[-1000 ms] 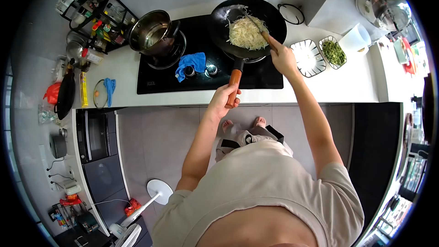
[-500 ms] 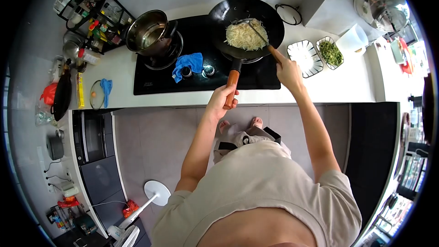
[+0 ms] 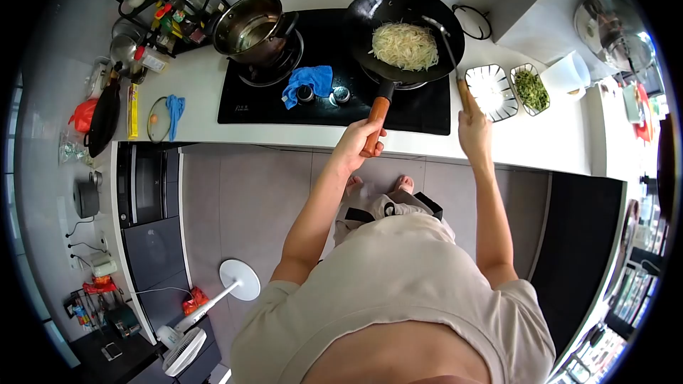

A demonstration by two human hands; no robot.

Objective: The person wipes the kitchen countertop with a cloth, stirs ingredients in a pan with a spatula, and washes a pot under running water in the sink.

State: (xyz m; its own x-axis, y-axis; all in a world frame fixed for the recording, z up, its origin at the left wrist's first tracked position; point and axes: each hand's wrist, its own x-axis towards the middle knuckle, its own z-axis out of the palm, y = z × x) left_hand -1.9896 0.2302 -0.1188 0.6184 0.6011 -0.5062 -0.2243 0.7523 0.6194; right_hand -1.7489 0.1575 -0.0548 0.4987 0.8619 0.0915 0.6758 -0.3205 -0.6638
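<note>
My left hand is wrapped round the orange-brown handle of a black wok on the cooktop. Pale shredded food lies in a mound in the wok. My right hand grips the wooden handle of a spatula. Its metal end is over the wok's right side, apart from the food. Just right of the wok is a white, black-striped dish, and beside it a smaller dish of chopped greens.
A steel pot stands on the left burner. A blue cloth lies by the knobs of the black cooktop. Bottles fill a rack at the back left. A white jug stands right of the greens. A fan is on the floor.
The spatula has come off the shredded food and moved right, with my right hand drawn back and to the right. My left hand keeps hold of the wok handle. The camera view has shifted.
</note>
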